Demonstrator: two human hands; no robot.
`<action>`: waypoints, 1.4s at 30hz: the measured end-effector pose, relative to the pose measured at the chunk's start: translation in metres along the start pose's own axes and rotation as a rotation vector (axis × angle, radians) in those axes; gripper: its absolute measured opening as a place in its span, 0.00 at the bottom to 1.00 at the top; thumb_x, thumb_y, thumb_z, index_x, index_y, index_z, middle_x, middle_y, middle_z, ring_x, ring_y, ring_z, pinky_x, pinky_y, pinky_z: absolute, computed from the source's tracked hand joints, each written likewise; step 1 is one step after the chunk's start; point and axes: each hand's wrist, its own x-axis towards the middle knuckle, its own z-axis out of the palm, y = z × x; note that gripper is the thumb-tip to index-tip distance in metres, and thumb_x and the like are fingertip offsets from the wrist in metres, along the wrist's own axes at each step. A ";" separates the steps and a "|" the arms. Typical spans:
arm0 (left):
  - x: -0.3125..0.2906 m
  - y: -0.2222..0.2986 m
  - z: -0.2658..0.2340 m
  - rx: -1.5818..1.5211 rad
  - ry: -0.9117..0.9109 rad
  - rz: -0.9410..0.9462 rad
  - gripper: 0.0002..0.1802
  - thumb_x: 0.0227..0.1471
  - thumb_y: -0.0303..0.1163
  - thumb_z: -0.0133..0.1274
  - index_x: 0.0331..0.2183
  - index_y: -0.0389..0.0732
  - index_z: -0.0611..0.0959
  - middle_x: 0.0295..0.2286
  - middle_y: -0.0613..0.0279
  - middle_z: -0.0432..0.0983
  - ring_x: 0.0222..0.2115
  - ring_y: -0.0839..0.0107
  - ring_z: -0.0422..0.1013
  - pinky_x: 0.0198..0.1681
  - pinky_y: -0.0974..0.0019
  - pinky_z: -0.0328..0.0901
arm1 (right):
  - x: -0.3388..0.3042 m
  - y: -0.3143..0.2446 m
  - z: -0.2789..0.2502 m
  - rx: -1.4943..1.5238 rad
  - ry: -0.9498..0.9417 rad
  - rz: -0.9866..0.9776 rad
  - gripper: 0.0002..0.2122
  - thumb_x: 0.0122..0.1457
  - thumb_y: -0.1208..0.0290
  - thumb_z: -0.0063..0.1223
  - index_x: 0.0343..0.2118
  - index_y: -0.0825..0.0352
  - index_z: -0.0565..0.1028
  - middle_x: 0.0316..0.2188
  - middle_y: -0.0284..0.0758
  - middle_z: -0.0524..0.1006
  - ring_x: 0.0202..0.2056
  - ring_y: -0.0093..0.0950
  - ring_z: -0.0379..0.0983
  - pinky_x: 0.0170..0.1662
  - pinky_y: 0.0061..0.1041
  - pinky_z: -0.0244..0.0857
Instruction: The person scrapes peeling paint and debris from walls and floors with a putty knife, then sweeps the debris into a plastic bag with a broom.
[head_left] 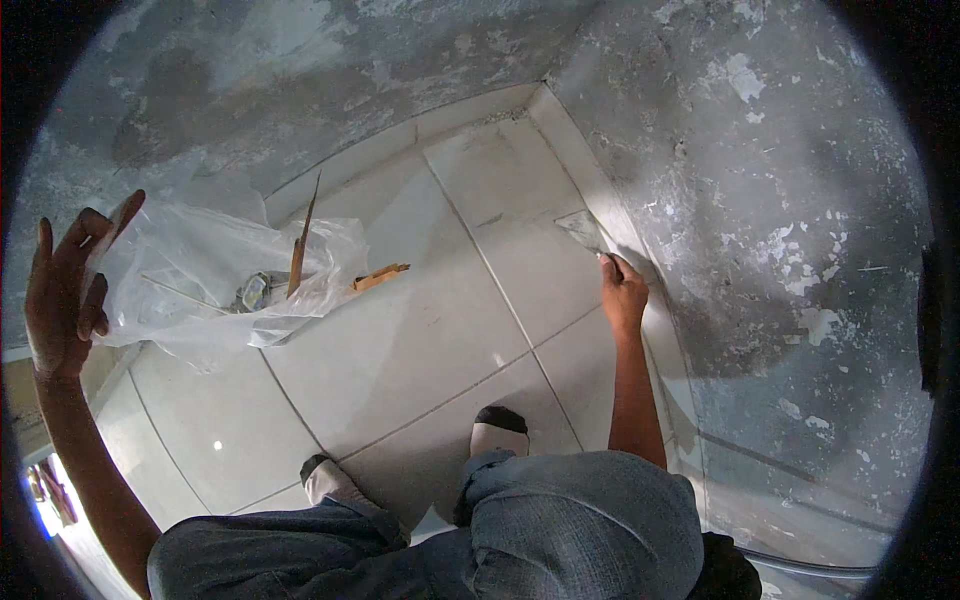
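My left hand (68,290) is raised at the left, fingers partly curled at the edge of a clear plastic bag (195,250), which it appears to hold. Inside the bag lie a long brown splintered strip (299,255), a thin pale stick (180,290) and a small crumpled piece (256,290) whose kind I cannot make out. A short tan scrap (381,276) sits at the bag's right side. On the right, my right hand (624,288) is closed round the handle of a putty knife (580,228). Its triangular blade rests low over the tiles, beside the skirting.
Light floor tiles (400,330) with dark joints spread below me. A pale skirting (575,150) runs along the grey, patchy walls (780,200), which meet in a corner ahead. My socked feet (500,432) stand near. A dark cable or hose (810,570) lies at lower right.
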 end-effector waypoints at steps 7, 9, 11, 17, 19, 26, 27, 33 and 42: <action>0.017 -0.005 -0.012 -0.233 -0.312 -0.018 0.22 0.57 0.38 0.33 0.48 0.32 0.64 0.42 0.61 0.67 0.21 0.85 0.65 0.34 0.82 0.65 | 0.068 0.000 0.057 -0.110 -0.083 -0.099 0.16 0.54 0.55 0.46 0.32 0.64 0.78 0.28 0.45 0.76 0.32 0.44 0.72 0.36 0.37 0.64; 0.020 -0.013 -0.014 -0.201 -0.271 -0.008 0.20 0.54 0.28 0.40 0.50 0.36 0.63 0.47 0.63 0.65 0.28 0.81 0.69 0.47 0.73 0.64 | 0.089 -0.012 0.079 -0.120 0.002 -0.167 0.15 0.54 0.56 0.45 0.30 0.63 0.78 0.29 0.46 0.75 0.33 0.46 0.71 0.37 0.39 0.64; 0.018 -0.018 -0.014 0.571 -0.132 0.231 0.22 0.51 0.25 0.39 0.50 0.36 0.64 0.46 0.65 0.64 0.32 0.80 0.69 0.52 0.70 0.59 | 0.107 -0.025 0.095 -0.105 -0.025 -0.186 0.16 0.54 0.56 0.44 0.29 0.63 0.78 0.28 0.46 0.76 0.33 0.47 0.71 0.38 0.40 0.64; 0.019 -0.022 -0.013 -0.013 -0.105 -0.026 0.32 0.60 0.48 0.22 0.46 0.25 0.64 0.36 0.59 0.67 0.07 0.90 0.53 0.15 0.93 0.61 | 0.145 -0.065 0.138 -0.130 -0.018 -0.194 0.17 0.54 0.56 0.42 0.29 0.65 0.78 0.30 0.47 0.75 0.34 0.47 0.71 0.40 0.41 0.63; 0.021 -0.029 -0.018 -0.069 -0.118 -0.025 0.32 0.60 0.48 0.22 0.46 0.26 0.64 0.35 0.59 0.68 0.07 0.90 0.52 0.14 0.93 0.59 | 0.142 -0.070 0.145 -0.153 -0.044 -0.186 0.17 0.55 0.57 0.42 0.29 0.66 0.77 0.30 0.48 0.75 0.35 0.47 0.71 0.40 0.41 0.63; 0.019 -0.046 -0.040 0.217 -0.059 -0.039 0.25 0.50 0.36 0.37 0.50 0.39 0.65 0.51 0.55 0.61 0.48 0.68 0.56 0.56 0.59 0.36 | 0.055 -0.056 0.077 0.606 -0.296 0.238 0.15 0.57 0.57 0.46 0.35 0.65 0.74 0.15 0.30 0.64 0.20 0.24 0.63 0.21 0.26 0.58; 0.019 -0.043 -0.038 0.029 -0.126 -0.058 0.26 0.49 0.39 0.37 0.50 0.38 0.65 0.51 0.53 0.60 0.45 0.69 0.57 0.53 0.60 0.38 | 0.033 -0.047 0.063 0.581 -0.306 0.365 0.15 0.58 0.57 0.45 0.36 0.64 0.73 0.15 0.27 0.60 0.20 0.20 0.59 0.20 0.24 0.55; 0.026 -0.010 -0.010 -0.350 -0.347 -0.116 0.35 0.48 0.53 0.37 0.49 0.35 0.66 0.54 0.45 0.53 0.28 0.74 0.57 0.33 0.69 0.50 | 0.008 0.000 0.051 0.292 -0.009 0.060 0.16 0.60 0.56 0.42 0.37 0.65 0.73 0.16 0.26 0.59 0.17 0.16 0.56 0.17 0.21 0.52; 0.032 0.002 0.007 -0.585 -0.508 -0.102 0.45 0.48 0.66 0.36 0.46 0.30 0.67 0.56 0.36 0.45 0.11 0.79 0.58 0.14 0.77 0.61 | 0.033 -0.052 0.057 0.606 -0.068 0.492 0.17 0.60 0.60 0.37 0.31 0.70 0.73 0.23 0.36 0.73 0.14 0.21 0.57 0.15 0.24 0.53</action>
